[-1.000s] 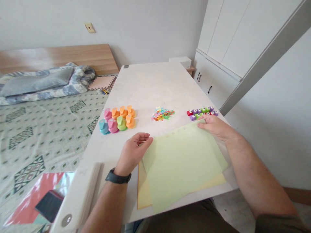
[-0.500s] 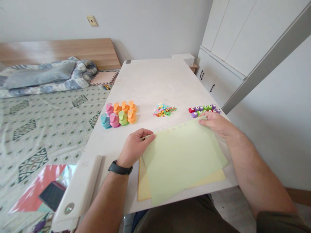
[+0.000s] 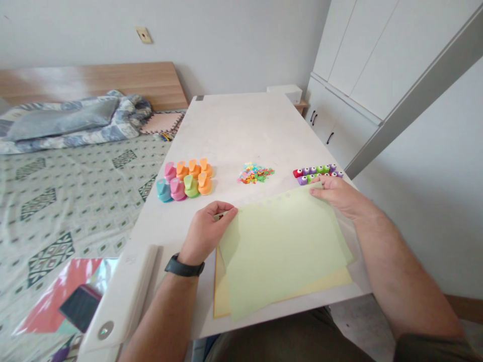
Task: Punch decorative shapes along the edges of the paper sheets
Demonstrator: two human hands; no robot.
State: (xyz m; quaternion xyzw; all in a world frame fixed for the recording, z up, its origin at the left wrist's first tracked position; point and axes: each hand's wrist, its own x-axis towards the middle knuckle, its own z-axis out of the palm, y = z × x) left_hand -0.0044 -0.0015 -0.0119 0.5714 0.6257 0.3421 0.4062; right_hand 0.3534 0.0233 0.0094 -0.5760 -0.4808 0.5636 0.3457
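Note:
A pale green sheet of paper (image 3: 283, 246) is held tilted over the table's near edge. My left hand (image 3: 206, 231) pinches its far left corner between thumb and fingers. At the far right corner, my right hand (image 3: 335, 196) grips it the same way. Faint small marks show along the sheet's far edge. Beneath it lies a yellow sheet (image 3: 222, 301), mostly covered, its left and near edges showing. Just past my right hand sit two rows of small purple, green and red pieces with eye-like tops (image 3: 320, 171).
Several colourful craft punches (image 3: 184, 178) stand at the left of the white table (image 3: 241, 125). A heap of coloured paper bits (image 3: 255, 173) lies mid-table. Left of my forearm is a long white device (image 3: 124, 296), beside a bed (image 3: 86, 201) holding a plastic packet (image 3: 68, 291).
The green sheet's left side has shifted slightly left with my left hand. My right hand keeps its hold at nearly the same spot.

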